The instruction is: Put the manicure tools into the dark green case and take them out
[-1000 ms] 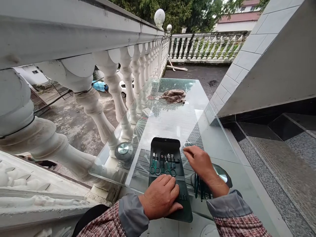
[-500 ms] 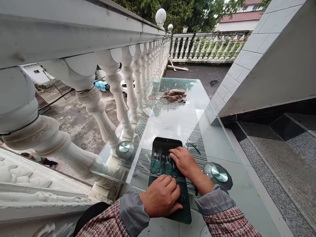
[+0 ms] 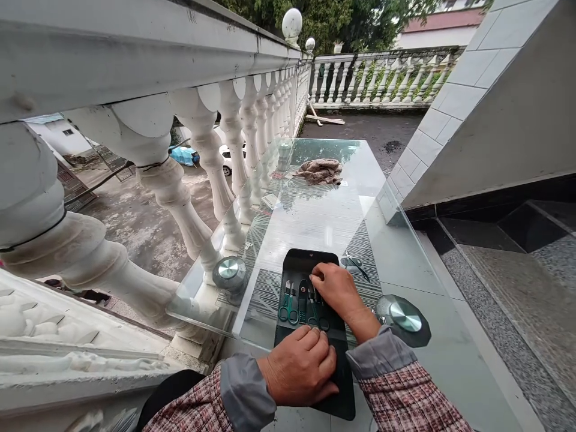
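A black manicure case (image 3: 291,264) lies unfolded on the glass table, holding green-handled scissors (image 3: 288,309) and several other small tools in its slots. My left hand (image 3: 300,365) rests over the lower half of the case, fingers curled and pressing on it just below the tools. At the right end of the tool row, my right hand (image 3: 339,293) has its thumb and fingertips pinched together; whatever is between them is mostly hidden. Beyond the right hand, a pair of nippers (image 3: 357,264) lies on the glass, apart from the case.
The glass table (image 3: 310,222) has round metal-capped supports (image 3: 229,270) near its corners. A crumpled brown cloth (image 3: 318,171) lies toward the far end. A white balustrade (image 3: 207,150) runs along the left; stone steps (image 3: 508,264) are on the right.
The case sits slightly further right and lower in view. My right fingers have drawn closer together over the tools at the right; my left hand still presses on the case.
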`<state>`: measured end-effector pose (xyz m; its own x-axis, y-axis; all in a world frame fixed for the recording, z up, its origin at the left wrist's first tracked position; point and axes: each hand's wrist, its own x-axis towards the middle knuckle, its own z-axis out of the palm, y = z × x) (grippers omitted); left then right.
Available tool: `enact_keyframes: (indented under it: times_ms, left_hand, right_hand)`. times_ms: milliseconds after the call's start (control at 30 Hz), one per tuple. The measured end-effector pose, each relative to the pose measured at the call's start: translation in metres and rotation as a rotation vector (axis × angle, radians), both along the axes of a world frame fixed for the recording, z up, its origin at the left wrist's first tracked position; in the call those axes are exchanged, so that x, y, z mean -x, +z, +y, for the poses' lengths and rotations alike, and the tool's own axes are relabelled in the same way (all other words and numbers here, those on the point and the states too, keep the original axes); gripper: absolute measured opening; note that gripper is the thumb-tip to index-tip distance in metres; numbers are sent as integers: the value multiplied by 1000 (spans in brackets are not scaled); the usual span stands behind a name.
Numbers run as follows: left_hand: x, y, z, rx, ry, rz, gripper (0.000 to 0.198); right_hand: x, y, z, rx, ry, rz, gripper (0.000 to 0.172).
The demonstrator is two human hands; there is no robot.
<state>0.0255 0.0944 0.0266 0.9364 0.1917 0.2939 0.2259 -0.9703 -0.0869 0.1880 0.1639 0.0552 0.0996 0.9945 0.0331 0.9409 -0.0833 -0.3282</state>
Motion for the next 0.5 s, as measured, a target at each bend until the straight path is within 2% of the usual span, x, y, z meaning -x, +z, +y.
enact_keyframes:
  times_ms: [367,500]
  left_hand:
    - [-4,-5,-4,-1,42,-4,50]
    - [-3,-6,-5,-6,58,-4,51]
  right_hand:
    - [8,-1,-4,-99,-32,82,17]
    - [2,12,-5,-349,-56,236,16]
